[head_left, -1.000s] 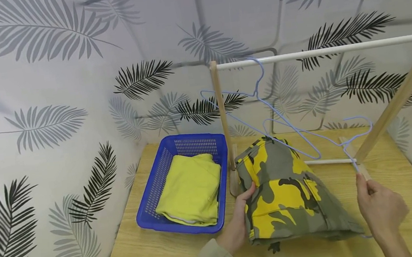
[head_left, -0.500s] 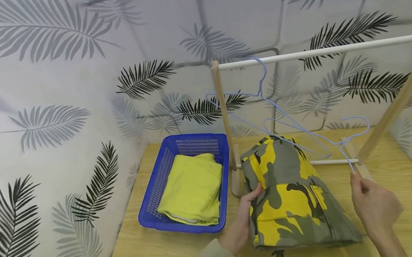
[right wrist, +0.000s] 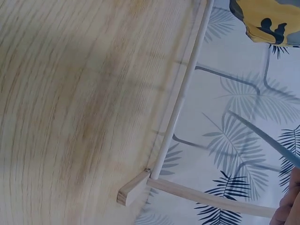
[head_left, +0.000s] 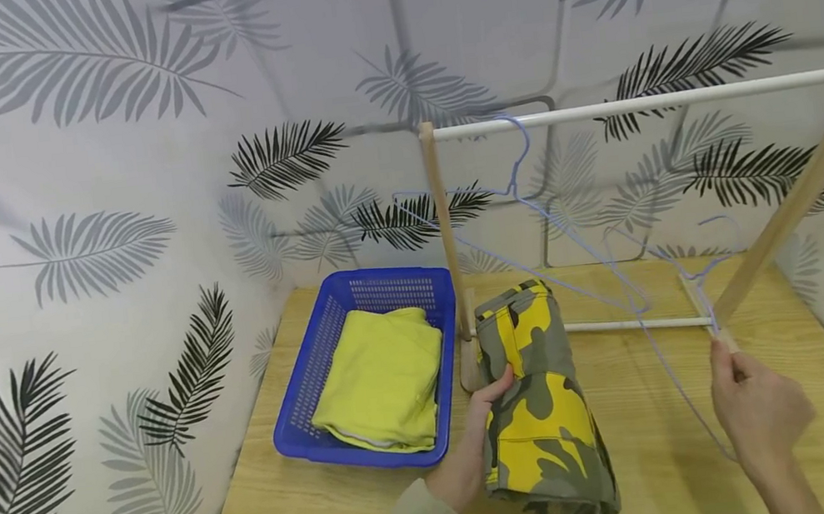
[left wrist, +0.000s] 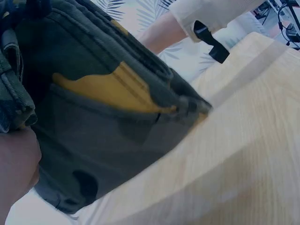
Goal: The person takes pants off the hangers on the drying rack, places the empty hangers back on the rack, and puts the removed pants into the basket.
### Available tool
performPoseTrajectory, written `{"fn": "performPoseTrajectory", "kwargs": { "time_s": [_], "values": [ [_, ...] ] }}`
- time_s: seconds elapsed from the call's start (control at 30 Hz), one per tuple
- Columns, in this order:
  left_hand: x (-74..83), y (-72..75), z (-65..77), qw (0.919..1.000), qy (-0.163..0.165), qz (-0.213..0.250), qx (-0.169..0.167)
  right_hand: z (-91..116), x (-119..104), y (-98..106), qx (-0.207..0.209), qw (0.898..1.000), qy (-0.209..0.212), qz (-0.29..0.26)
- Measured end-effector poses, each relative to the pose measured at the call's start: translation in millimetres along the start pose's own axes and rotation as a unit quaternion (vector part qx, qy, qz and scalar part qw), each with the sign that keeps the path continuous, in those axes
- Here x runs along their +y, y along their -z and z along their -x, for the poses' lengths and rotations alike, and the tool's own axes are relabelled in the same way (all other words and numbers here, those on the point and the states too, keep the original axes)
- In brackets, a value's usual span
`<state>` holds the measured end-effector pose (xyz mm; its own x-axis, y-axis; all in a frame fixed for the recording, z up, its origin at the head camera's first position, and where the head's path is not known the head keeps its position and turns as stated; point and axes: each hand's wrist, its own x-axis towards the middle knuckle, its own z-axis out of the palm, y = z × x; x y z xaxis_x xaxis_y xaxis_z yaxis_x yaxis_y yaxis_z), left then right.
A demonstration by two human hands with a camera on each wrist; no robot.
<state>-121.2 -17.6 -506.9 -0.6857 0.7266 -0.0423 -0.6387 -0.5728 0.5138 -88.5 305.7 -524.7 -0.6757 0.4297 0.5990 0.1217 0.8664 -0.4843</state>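
Note:
Folded yellow, grey and black camouflage trousers (head_left: 541, 411) stand close over the table, in front of the rack's left post. My left hand (head_left: 463, 453) grips their left edge, thumb on the front and fingers hidden behind. In the left wrist view, the trousers (left wrist: 108, 108) fill the upper left, showing folded layers and a pocket edge. My right hand (head_left: 763, 404) pinches a light blue wire hanger (head_left: 695, 276) just below its hook. The hanger slants down to the left, apart from the trousers. One arm of the hanger (right wrist: 267, 138) appears in the right wrist view.
A blue basket (head_left: 288, 437) with a folded yellow cloth (head_left: 379, 378) stands left of the trousers. Behind is a rack with a white top rail (head_left: 652, 103) and a lower bar (head_left: 630, 324). Another blue hanger (head_left: 512, 188) hangs from the rail's left end.
The trousers, earlier spread wide towards my right hand, now form a narrow bundle at my left hand. The hanger's lower part, previously hidden by them, shows bare. Both hands stay nearly in place.

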Motion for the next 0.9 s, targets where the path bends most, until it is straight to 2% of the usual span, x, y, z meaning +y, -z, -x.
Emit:
{"fn": "performPoseTrajectory", "kwargs": {
  "time_s": [0.2, 0.37, 0.43, 0.63, 0.9],
  "values": [
    [12.2, -2.9, 10.4, 0.9997, 0.004, -0.012, 0.02, -3, 2, 3, 0.01, 1.0, -0.011, 0.002],
    [23.4, -5.4, 19.3, 0.9978, 0.005, -0.034, 0.057, -4, 2, 4, 0.029, 1.0, -0.006, -0.002],
    [28.7, -6.0, 23.9, 0.9973, 0.008, -0.029, 0.067, -4, 1, 5, 0.032, 0.999, -0.01, -0.002],
    [47.0, -11.0, 41.7, 0.9959, 0.032, -0.044, 0.073, -4, 0, 10, 0.037, 0.999, -0.016, -0.001],
    [70.3, -14.5, 58.3, 0.9951, 0.016, -0.069, 0.069, -4, 0, 13, 0.038, 0.999, -0.012, -0.004]
  ]
}}
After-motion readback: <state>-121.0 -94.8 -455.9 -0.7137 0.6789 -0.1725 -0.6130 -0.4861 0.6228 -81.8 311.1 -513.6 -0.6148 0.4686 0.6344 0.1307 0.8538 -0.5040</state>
